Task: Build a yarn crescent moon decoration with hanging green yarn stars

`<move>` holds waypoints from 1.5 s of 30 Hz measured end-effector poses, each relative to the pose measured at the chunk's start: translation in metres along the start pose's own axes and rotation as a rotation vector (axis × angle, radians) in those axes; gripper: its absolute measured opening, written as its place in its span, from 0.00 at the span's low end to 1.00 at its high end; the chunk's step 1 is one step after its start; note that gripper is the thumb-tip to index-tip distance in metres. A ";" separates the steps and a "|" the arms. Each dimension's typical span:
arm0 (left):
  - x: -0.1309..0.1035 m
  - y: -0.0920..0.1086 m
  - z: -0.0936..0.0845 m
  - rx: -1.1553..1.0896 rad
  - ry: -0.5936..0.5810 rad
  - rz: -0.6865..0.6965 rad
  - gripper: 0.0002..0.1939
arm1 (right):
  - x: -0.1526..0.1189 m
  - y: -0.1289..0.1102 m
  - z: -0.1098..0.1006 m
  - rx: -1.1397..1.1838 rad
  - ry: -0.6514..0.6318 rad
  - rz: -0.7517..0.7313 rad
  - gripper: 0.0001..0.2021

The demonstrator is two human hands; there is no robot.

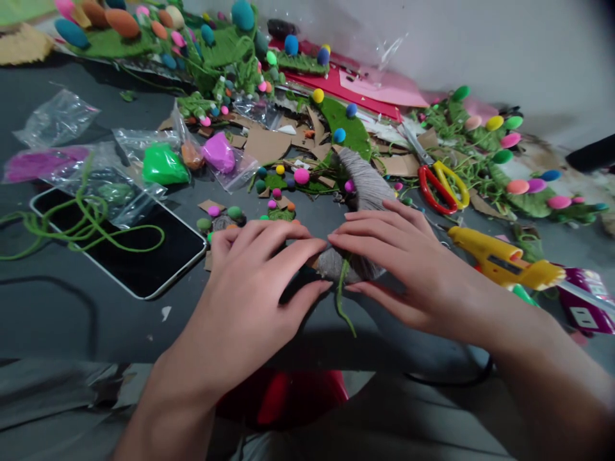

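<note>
A curved piece wrapped in grey yarn [364, 178] lies in front of me, its near end between my hands and partly hidden by them. My left hand [254, 288] pinches the left end of this piece, where a bit of brown cardboard shows. From the other side, the fingers of my right hand [408, 266] close over the wrapped part. A short strand of green yarn [342, 298] hangs down from between both hands toward the table edge. Small colored balls sit just beyond my left fingers, partly covered.
A phone [129, 250] lies left under loose green yarn [91, 218]. Bags of clay, including green clay [164, 165], stand behind it. Scissors [439, 186] and a yellow glue gun [502, 256] lie right. Cardboard scraps [266, 146] and green pieces with colored balls fill the back.
</note>
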State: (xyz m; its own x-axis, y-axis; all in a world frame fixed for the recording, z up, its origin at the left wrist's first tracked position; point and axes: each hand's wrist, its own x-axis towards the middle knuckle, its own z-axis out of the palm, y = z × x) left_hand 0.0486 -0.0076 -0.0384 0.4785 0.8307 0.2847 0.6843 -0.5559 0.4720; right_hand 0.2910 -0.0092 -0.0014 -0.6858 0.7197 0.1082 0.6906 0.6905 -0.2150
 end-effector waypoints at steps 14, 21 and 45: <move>0.010 0.004 0.002 -0.078 0.002 0.046 0.10 | -0.019 -0.006 -0.002 0.037 0.128 0.082 0.29; 0.010 0.005 0.003 -0.076 0.031 0.055 0.09 | -0.032 -0.017 0.009 -0.010 0.174 0.110 0.26; 0.009 0.006 0.002 -0.072 0.086 0.046 0.08 | -0.034 -0.024 0.008 0.048 0.165 0.136 0.25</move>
State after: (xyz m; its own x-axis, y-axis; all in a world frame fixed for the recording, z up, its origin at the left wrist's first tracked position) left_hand 0.0578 -0.0033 -0.0346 0.4573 0.8057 0.3765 0.6199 -0.5923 0.5147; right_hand 0.2960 -0.0502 -0.0078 -0.5379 0.8106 0.2314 0.7596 0.5851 -0.2840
